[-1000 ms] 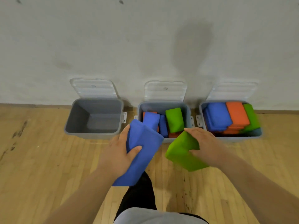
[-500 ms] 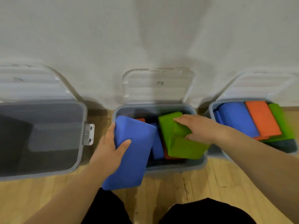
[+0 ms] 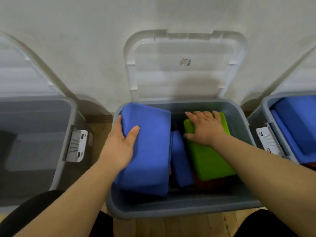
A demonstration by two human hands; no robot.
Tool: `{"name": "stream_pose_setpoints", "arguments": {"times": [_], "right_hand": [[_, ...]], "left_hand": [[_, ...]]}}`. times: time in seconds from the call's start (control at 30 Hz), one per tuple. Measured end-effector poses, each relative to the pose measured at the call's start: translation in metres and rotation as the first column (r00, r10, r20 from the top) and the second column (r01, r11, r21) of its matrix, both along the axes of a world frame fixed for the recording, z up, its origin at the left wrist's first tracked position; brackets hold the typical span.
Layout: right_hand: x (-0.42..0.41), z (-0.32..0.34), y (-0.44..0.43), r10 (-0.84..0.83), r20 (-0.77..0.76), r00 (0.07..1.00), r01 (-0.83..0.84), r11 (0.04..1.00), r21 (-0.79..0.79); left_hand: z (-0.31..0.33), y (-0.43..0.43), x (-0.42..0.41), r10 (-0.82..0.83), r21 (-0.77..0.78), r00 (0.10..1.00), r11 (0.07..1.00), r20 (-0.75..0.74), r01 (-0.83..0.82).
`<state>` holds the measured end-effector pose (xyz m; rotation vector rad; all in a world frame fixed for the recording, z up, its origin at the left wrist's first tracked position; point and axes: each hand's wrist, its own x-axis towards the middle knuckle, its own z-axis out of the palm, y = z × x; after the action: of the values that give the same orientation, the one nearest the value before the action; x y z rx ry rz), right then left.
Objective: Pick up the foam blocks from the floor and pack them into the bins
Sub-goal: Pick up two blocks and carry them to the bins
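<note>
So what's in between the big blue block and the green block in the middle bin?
A smaller blue block stands on its edge between the big blue block and the green block, seen in the head view.

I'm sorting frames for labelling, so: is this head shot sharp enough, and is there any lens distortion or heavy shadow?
Head view: centre fairly sharp, the blue block in the left hand shows texture; the left bin is smeared; the left lid bows outward from the wide lens; soft shadows on the wall, no glare; the sticker is unreadable.
</note>
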<state>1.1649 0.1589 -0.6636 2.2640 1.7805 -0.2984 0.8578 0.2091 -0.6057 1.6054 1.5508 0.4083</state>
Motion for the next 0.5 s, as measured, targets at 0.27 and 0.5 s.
{"name": "stream_pose_setpoints", "arguments": {"times": [0.27, 0.5], "right_hand": [[0.023, -0.012, 0.013, -0.059, -0.034, 0.998, 0.056, 0.995, -0.083], [-0.017, 0.021, -0.042, -0.199, -0.515, 0.834, 0.326, 0.930, 0.168]], "left_hand": [[-0.005, 0.013, -0.010, -0.004, -0.070, 1.000, 0.998, 0.031, 0.006], [0.004, 0.021, 0.004, -0.043, -0.084, 0.981, 0.995, 0.190, 0.060]]}}
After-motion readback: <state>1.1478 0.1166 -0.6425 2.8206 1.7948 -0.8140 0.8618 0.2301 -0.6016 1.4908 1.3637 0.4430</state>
